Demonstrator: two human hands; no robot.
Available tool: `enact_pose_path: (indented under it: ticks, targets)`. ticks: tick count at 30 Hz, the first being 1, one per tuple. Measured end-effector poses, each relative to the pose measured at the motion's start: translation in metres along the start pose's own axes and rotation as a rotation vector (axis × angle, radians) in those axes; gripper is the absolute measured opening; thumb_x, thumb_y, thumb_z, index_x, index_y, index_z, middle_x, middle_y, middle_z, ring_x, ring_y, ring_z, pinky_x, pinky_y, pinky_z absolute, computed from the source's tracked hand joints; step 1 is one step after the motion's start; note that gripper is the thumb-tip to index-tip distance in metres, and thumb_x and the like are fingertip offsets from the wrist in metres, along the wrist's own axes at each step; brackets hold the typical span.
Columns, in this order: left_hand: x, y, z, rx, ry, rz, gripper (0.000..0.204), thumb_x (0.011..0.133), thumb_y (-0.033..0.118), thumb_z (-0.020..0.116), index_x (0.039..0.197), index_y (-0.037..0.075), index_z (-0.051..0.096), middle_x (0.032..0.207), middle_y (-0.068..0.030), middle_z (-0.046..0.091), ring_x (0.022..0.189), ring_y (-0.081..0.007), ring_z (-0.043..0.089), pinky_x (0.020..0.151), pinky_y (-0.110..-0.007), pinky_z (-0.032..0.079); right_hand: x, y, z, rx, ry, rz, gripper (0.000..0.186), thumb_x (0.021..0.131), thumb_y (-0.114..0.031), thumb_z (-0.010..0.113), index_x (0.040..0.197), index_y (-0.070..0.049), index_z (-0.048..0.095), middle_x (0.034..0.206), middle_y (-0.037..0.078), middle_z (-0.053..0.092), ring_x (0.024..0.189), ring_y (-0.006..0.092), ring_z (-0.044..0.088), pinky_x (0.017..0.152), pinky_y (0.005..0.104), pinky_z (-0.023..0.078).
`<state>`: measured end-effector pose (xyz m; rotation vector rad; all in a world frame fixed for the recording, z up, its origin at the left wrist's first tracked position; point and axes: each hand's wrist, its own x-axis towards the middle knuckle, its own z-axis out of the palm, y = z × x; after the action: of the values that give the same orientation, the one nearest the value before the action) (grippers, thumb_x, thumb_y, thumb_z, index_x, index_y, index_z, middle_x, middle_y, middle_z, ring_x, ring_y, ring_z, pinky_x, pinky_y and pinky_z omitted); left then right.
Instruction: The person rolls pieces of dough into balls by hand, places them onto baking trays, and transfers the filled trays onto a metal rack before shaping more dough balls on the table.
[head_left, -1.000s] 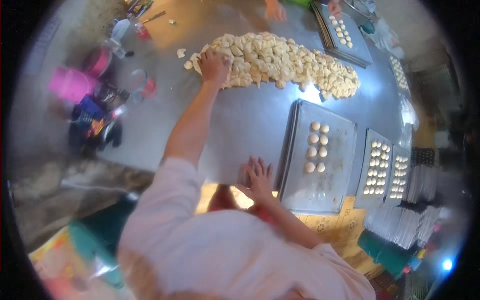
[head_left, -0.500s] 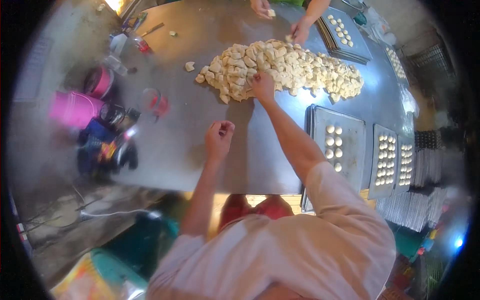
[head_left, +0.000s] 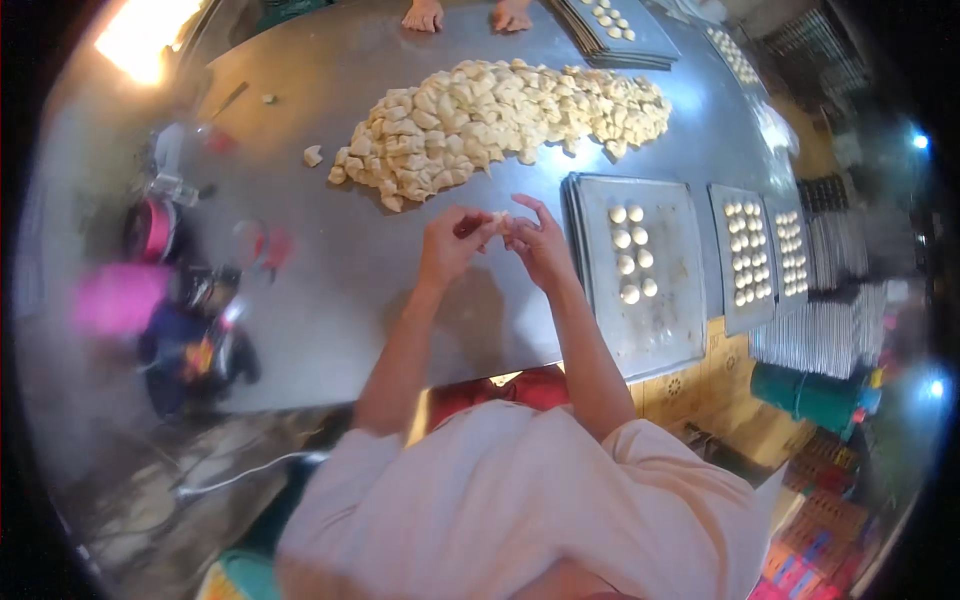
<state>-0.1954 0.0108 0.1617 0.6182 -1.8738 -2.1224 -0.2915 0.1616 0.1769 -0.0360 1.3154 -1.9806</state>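
Both my hands are raised over the metal table, just on the near side of a long heap of cut dough pieces. Between them is a small pale piece of dough, mostly hidden by fingers. My left hand pinches it from the left with curled fingers. On the other side, my right hand has its fingertips closed on the same piece, with one finger lifted. Near my right forearm, a tray carries several round dough balls in two columns, on top of other stacked trays.
More trays of dough balls stand at the right. A co-worker's hands rest at the table's far edge, beside another tray stack. Pink containers and blurred items line the left edge. One stray dough piece lies left of the heap.
My right hand has come back from the dough heap to meet my left, and a dough piece now sits between them. The whole view has shifted. The co-worker's hands have drawn back from the heap.
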Motion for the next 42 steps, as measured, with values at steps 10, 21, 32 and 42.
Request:
enact_pose_path:
  ticks: [10,21,32,42]
  targets:
    - [-0.061,-0.007,-0.082,-0.726,0.265,-0.143,0.024,0.099,0.004,0.067,0.121,-0.005,0.068,0.102,-0.0083,0.070,0.082,-0.0128,0.065,0.073,-0.028,0.055,-0.019,-0.001,0.014,-0.171,-0.099,0.118,0.028,0.099,-0.016,0.070,0.122,0.001,0.069,0.107,0.009,0.071,0.092,0.0154,0.065,0.082,0.0312,0.055]
    - [-0.105,-0.039,-0.097,-0.551,0.459,-0.091,0.014,0.102,0.008,0.065,0.108,-0.004,0.067,0.112,-0.0140,0.069,0.098,-0.0199,0.067,0.088,-0.034,0.057,-0.011,0.089,0.096,-0.326,-0.393,0.202,0.016,0.092,-0.009,0.074,0.105,0.000,0.071,0.104,0.008,0.070,0.092,0.0156,0.067,0.079,0.0303,0.055]
    - [-0.191,-0.113,-0.122,-1.121,0.521,-0.150,0.010,0.103,0.016,0.061,0.105,0.011,0.052,0.093,-0.0050,0.056,0.082,-0.0156,0.058,0.069,-0.031,0.047,0.144,0.046,0.144,-1.241,-0.047,-0.951,0.027,0.083,-0.024,0.080,0.102,-0.006,0.074,0.097,0.014,0.068,0.090,0.0314,0.066,0.077,0.0400,0.054]
    - [-0.173,-0.100,-0.051,0.618,0.708,0.128,0.027,0.100,0.003,0.056,0.127,-0.001,0.055,0.110,-0.0143,0.061,0.101,-0.0298,0.062,0.087,-0.043,0.050,0.067,0.034,0.023,-1.224,-0.159,-0.642,0.018,0.098,-0.017,0.059,0.097,0.001,0.056,0.095,0.023,0.057,0.092,0.0418,0.057,0.077,0.0513,0.046]
